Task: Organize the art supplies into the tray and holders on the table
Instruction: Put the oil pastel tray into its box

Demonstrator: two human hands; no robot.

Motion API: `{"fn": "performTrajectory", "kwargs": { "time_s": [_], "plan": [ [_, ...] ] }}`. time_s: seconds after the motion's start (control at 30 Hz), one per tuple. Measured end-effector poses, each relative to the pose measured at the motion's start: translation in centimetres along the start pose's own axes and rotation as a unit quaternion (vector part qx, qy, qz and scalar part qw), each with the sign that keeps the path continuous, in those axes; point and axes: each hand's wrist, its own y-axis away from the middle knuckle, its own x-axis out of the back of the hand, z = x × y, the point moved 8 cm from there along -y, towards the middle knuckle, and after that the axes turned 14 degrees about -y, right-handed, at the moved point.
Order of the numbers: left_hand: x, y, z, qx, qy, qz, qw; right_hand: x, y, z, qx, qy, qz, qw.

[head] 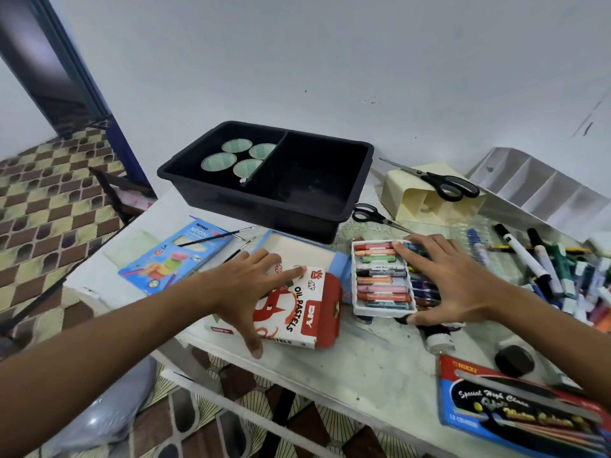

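— Hands first: left hand [246, 287] spread flat, fingers straight, lying on oil pastels box [299, 310]; thumb down at box's near edge, fingertips toward its far end. Nothing gripped.

— Right?

— Right hand [453, 279] also spread wide, fingers straight, resting over right side of white pastel tray [382, 279]; fingertips at tray's far right corner, thumb near its front right corner. Pressing or just touching, cannot tell. Nothing clasped.

— Tray contents?

— Rows of coloured pastel sticks, lying sideways. More loose sticks under right palm.

— Beyond left fingertips?

— Open blue box [297, 256] with pale inside, partly under pastels box. Further left, neon box [175, 256] with thin brush [216, 238] across it.

— Beyond both hands?

— Black bin [264, 173], two compartments; four tape rolls [238, 158] in left one, right one dark. All on table [380, 352].

— Right of right hand?

— Marker pile [542, 269], well mixed. Behind it cream holder [426, 193] tipped over, scissors [436, 181] on top; second scissors [377, 216] just beside bin. White divided organiser [535, 186] against wall.

— Near right wrist?

— Black cap [514, 360], white paint tube [438, 338], water colours pack [515, 411].
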Motion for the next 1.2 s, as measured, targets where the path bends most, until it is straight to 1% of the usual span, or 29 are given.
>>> {"fn": "performTrajectory", "kwargs": {
  "time_s": [0.17,0.3,0.4,0.57,0.73,1.0,1.2],
  "plan": [
    [2.4,-0.9,2.5,-0.013,0.028,0.037,0.999,0.1,0.8,-0.5,0.012,-0.001,0.006,1.000],
    [2.8,-1.7,4.0,-0.007,0.061,-0.005,0.998,0.1,0.9,-1.5,0.031,-0.011,0.014,0.999],
    [2.9,-1.7,4.0,-0.003,0.072,0.001,0.997,-0.2,1.1,-1.7,0.034,-0.011,0.011,0.999],
    [3.9,-0.9,3.0,0.007,0.123,0.051,0.991,-0.4,1.1,-2.6,0.047,-0.023,0.017,0.999],
    [4.4,-0.9,3.4,-0.001,0.128,0.078,0.989,-0.1,0.8,-3.5,0.060,-0.042,0.014,0.997],
    [4.8,-0.8,3.3,-0.002,0.174,0.093,0.980,-0.6,0.5,-4.5,0.066,-0.032,-0.012,0.997],
    [4.4,-0.9,3.1,0.008,0.163,0.089,0.983,-0.4,0.0,-4.8,0.058,-0.022,0.003,0.998]
  ]
}}
